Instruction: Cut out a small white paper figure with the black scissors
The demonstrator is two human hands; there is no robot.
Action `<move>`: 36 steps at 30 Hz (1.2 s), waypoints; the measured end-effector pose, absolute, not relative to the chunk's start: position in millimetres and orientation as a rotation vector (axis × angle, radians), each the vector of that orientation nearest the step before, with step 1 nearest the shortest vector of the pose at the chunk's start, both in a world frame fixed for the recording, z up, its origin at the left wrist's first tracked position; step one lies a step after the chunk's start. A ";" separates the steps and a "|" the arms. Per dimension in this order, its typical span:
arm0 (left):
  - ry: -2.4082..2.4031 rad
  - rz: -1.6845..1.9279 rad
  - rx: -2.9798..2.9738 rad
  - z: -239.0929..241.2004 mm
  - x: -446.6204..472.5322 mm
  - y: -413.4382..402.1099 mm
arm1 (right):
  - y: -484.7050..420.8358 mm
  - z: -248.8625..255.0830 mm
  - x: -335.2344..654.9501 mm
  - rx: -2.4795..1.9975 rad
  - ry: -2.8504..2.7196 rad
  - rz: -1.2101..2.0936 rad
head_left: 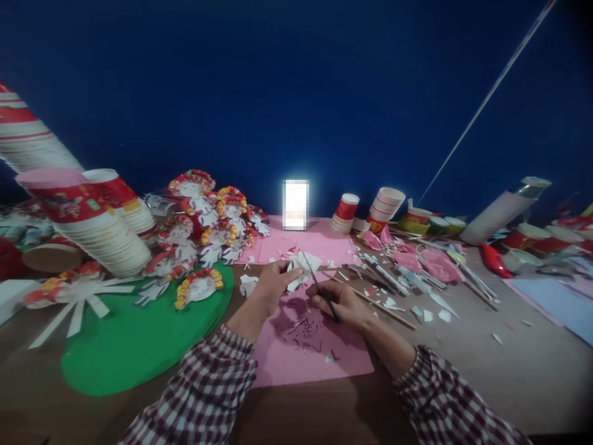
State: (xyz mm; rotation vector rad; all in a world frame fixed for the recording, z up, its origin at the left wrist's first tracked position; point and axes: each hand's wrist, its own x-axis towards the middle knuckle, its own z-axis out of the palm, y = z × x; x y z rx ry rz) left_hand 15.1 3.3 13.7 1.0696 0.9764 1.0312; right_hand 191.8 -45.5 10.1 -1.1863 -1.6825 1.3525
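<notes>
My left hand (pixel 272 283) is closed on a white paper piece (pixel 302 267), holding it above the pink sheet (pixel 315 352). My right hand (pixel 341 304) is closed on a pair of dark scissors (pixel 319 289), whose blades reach up into the white paper. Both hands hover over the middle of the pink sheet, where thin dark and red paper slivers (pixel 303 330) lie scattered. Both forearms wear checked red-and-white sleeves.
A green paper disc (pixel 134 346) lies at the left with paper-cup dolls (pixel 204 216) behind it. Stacks of red-and-white paper cups (pixel 106 222) stand far left and at the back (pixel 386 204). Pens, sticks and paper scraps (pixel 398 278) litter the right side. A bright phone screen (pixel 295 204) stands at the back.
</notes>
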 end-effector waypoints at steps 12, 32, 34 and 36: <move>1.032 1.028 1.015 14.8 16.3 3.1 | -41.3 8.7 197.2 -1.159 -1.822 1.271; 1.006 1.082 0.865 20.5 18.5 2.2 | -44.9 13.7 194.3 -1.183 -1.781 1.345; 1.004 1.084 0.866 19.7 18.5 2.6 | -45.1 13.8 194.1 -1.196 -1.764 1.369; 1.000 1.083 0.863 18.2 18.4 3.0 | -45.0 14.0 194.0 -1.197 -1.749 1.385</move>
